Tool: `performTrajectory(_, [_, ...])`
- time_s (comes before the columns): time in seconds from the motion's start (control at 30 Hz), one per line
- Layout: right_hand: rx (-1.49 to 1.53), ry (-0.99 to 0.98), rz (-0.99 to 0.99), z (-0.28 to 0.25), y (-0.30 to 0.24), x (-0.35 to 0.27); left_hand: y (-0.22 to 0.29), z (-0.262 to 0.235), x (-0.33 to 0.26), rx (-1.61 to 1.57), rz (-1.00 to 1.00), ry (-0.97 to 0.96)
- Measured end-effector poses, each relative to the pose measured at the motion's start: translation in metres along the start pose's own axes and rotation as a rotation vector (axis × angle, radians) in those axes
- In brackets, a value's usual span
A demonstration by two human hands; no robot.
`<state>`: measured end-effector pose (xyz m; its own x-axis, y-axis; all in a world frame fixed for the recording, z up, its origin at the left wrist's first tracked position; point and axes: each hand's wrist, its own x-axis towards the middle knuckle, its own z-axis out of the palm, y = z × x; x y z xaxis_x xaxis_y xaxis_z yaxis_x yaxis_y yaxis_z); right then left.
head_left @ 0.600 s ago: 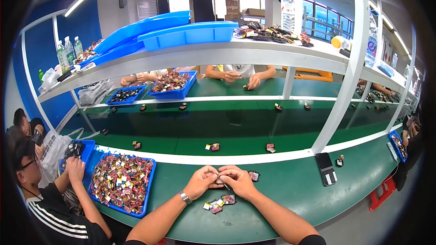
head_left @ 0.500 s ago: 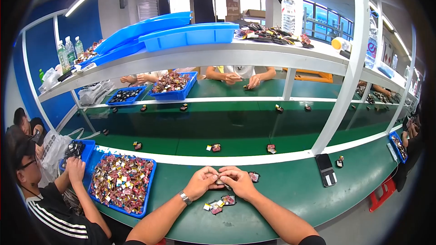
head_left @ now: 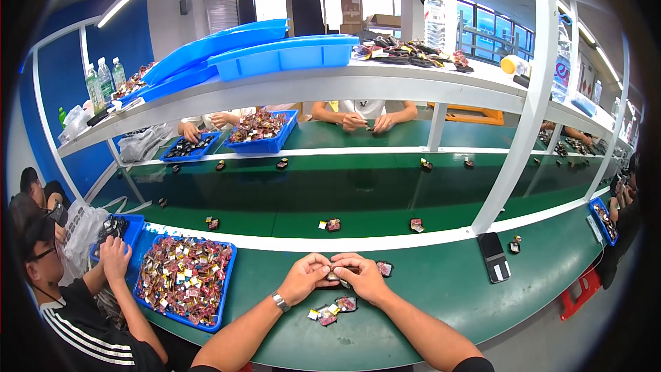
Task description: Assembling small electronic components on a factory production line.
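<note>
Above the green table [head_left: 441, 296], my left hand [head_left: 307, 278] and my right hand [head_left: 362, 277] meet, fingertips closed together on a small dark-edged piece [head_left: 333, 277]. Fingers cover most of that piece, so its kind is unclear. Just below my hands lie a few small black-cased circuit boards [head_left: 346, 303] in red, with white and yellow tags [head_left: 323, 314]. Another such board [head_left: 385, 269] rests beyond my right hand, close to its knuckles.
To my left stands a blue tray [head_left: 231, 262] heaped with red boards; a co-worker [head_left: 82, 303] sits beside it. A black wallet-like case [head_left: 494, 257] lies at right. Beyond a white rail, a green belt [head_left: 310, 189] carries spaced boards. A white post [head_left: 513, 124] supports the overhead shelf [head_left: 303, 83].
Boards on the near and far belt lanes have shifted slightly right. Across the belt, a co-worker's hand has reached down into a blue tray of black parts. My hands have stayed nearly still.
</note>
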<state>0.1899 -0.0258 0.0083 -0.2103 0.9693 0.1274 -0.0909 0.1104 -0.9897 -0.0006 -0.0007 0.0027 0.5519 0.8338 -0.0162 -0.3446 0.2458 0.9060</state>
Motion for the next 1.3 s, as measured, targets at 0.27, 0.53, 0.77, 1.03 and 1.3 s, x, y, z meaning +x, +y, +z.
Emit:
performTrajectory(0.27, [-0.005,-0.008,0.028,-0.0014,0.0019,0.0010,-0.0005,-0.0039,0.0005,-0.023,-0.004,-0.034])
performTrajectory(0.53, [-0.018,-0.001,0.031,-0.0006,-0.0001,0.0002,-0.0007,-0.0023,-0.0001,-0.038,-0.003,-0.017])
performTrajectory(0.77, [-0.032,-0.004,-0.033,-0.0018,0.0040,0.0007,-0.0001,-0.0026,0.0002,-0.035,-0.007,-0.028])
performTrajectory(1.03, [-0.019,0.011,0.023,-0.0017,0.0015,0.0009,0.0017,-0.0004,0.0005,-0.036,-0.011,-0.040])
performTrajectory(1.3, [-0.016,0.010,0.033,-0.0010,0.0007,0.0001,-0.0012,-0.0030,0.0011,-0.043,-0.012,-0.040])
